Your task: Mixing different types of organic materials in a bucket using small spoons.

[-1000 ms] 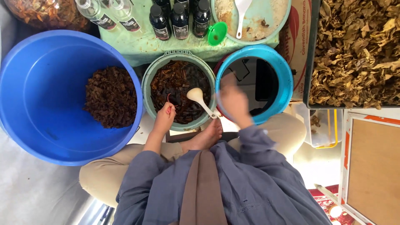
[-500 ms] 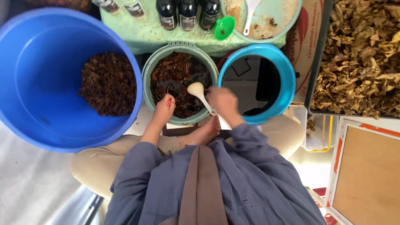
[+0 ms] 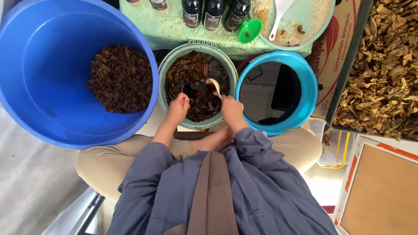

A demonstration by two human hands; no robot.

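Observation:
A grey-green basin in front of me holds dark wet leaves in brown liquid. My right hand grips a pale spoon whose bowl dips into the leaves. My left hand rests on the basin's near rim, fingertips touching the leaves. To the right stands a light blue bucket filled with dark liquid. To the left a large blue tub holds a heap of dark brown leaves.
Dark bottles, a green funnel and a pale plate with a white spoon sit on the green cloth beyond. A tray of dry tan leaves lies at the right. A cardboard box is at lower right.
My right hand has carried the spoon from near the light blue bucket leftward into the grey-green basin. My left hand stays on the basin's rim.

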